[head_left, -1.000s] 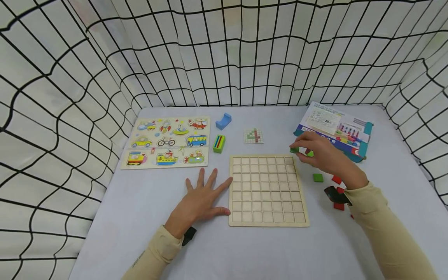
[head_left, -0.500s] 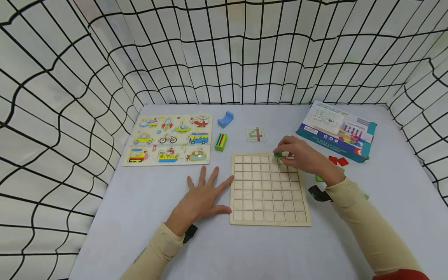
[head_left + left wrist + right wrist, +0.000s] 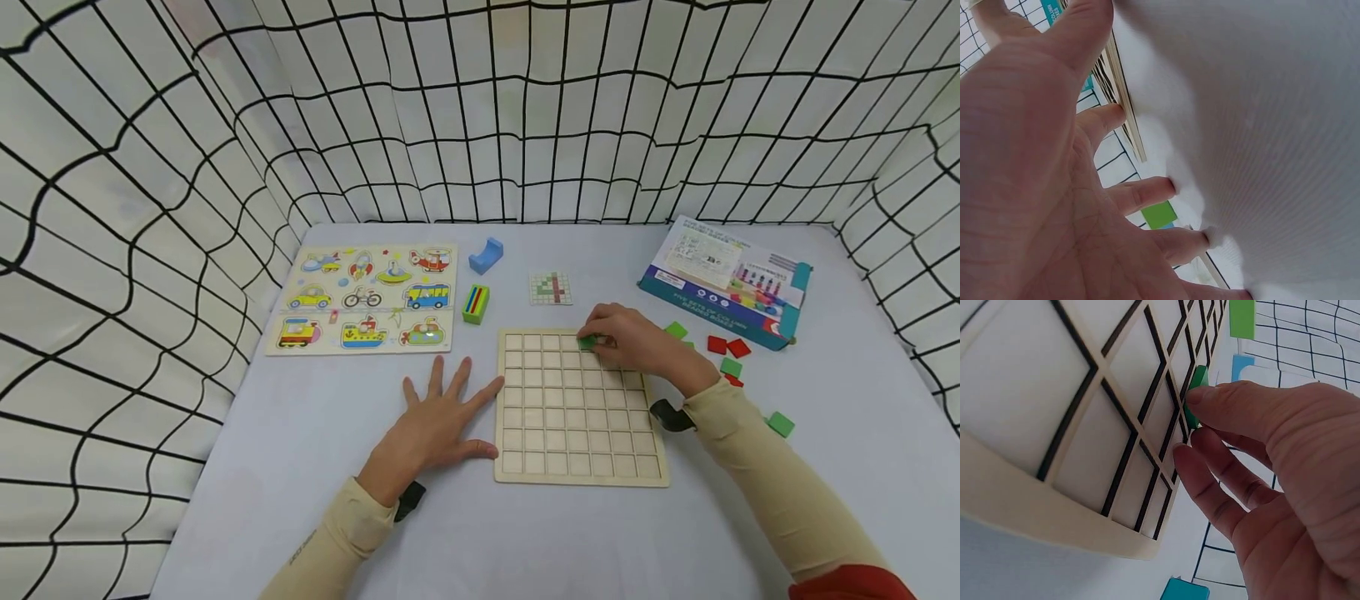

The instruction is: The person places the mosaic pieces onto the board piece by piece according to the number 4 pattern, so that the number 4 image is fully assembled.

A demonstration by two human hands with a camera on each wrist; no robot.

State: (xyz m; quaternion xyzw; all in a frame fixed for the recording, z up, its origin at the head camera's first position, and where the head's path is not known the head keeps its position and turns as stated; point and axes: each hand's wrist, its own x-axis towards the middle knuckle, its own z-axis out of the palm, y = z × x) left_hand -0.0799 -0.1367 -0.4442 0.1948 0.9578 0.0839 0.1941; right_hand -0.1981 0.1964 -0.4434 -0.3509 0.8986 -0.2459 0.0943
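A light wooden grid board (image 3: 573,418) with square cells lies on the white table. Pinched between the thumb and fingers of my right hand (image 3: 633,342) is a green square tile (image 3: 587,342), at the far row of the board. The right wrist view shows this tile (image 3: 1197,394) tilted, its lower edge at the grid lines. My left hand (image 3: 435,429) rests on the table with fingers spread, the thumb and index fingertips at the board's left edge. Beyond the board lies a small pattern card (image 3: 551,289) with green and red squares printed on it.
Loose red tiles (image 3: 717,345) and green tiles (image 3: 781,424) lie right of the board, near a printed box (image 3: 723,279). A vehicle picture puzzle (image 3: 362,300), a green striped block (image 3: 476,304) and a blue curved block (image 3: 486,256) sit at the left. Black netting surrounds the table.
My right hand has moved left with the green tile, from the board's far right corner onto its far row. The left hand has stayed in place.
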